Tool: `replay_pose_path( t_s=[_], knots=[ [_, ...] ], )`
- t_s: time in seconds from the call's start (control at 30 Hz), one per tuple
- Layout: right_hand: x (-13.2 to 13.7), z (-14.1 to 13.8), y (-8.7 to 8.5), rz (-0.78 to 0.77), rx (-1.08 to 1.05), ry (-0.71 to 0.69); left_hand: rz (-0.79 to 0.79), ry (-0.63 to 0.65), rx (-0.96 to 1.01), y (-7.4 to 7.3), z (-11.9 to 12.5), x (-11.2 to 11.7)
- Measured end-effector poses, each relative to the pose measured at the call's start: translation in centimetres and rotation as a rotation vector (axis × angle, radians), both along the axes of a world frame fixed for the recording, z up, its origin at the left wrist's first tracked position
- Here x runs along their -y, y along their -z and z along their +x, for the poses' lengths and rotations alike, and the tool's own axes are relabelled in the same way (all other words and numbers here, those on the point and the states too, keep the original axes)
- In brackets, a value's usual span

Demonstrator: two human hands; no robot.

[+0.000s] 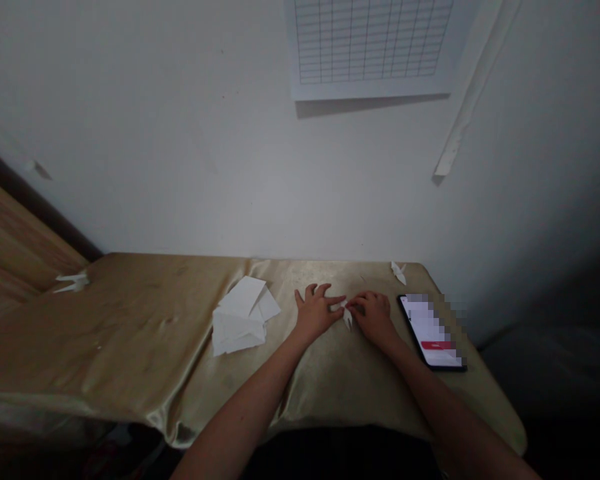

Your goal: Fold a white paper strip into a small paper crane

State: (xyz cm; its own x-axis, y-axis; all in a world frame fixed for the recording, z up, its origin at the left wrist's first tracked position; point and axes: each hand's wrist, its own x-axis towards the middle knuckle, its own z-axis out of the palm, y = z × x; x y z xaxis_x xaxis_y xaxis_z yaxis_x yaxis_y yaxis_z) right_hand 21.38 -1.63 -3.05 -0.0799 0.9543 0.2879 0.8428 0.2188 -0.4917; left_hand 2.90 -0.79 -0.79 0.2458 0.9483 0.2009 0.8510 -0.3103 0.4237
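Observation:
A small folded piece of white paper (348,319) is pinched between my two hands above the gold cloth. My left hand (318,309) grips its left side between thumb and index finger, the other fingers spread upward. On the right side, the fingertips of my right hand (374,313) are closed on the same paper. Part of the paper is hidden by my fingertips. Left of my hands lies a loose stack of white paper sheets (239,332).
A phone (433,333) with a lit screen lies right of my hands. Folded white paper figures sit at the back right (399,273) and far left (73,283) of the cloth-covered table (130,333). A printed grid sheet (373,43) hangs on the wall behind.

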Motion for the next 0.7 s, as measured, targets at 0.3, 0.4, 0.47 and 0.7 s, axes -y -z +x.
replay_pose_path(
  t_s=[0.3,0.4,0.47,0.7],
  knots=[
    [0.7,0.1,-1.0,-0.017,0.040,-0.044,0.114,-0.032,0.003,-0.9,-0.8,0.1],
    [0.4,0.4,-0.7,-0.016,0.039,-0.025,0.113,-0.025,0.022,-0.7,-1.0,-0.1],
    [0.1,0.6,-0.4,-0.002,0.035,-0.005,0.092,-0.003,0.045,-0.6,-1.0,-0.2],
    [-0.4,0.9,0.2,0.051,-0.012,0.066,0.037,0.122,0.100,-0.1,-0.7,0.0]
  ],
)
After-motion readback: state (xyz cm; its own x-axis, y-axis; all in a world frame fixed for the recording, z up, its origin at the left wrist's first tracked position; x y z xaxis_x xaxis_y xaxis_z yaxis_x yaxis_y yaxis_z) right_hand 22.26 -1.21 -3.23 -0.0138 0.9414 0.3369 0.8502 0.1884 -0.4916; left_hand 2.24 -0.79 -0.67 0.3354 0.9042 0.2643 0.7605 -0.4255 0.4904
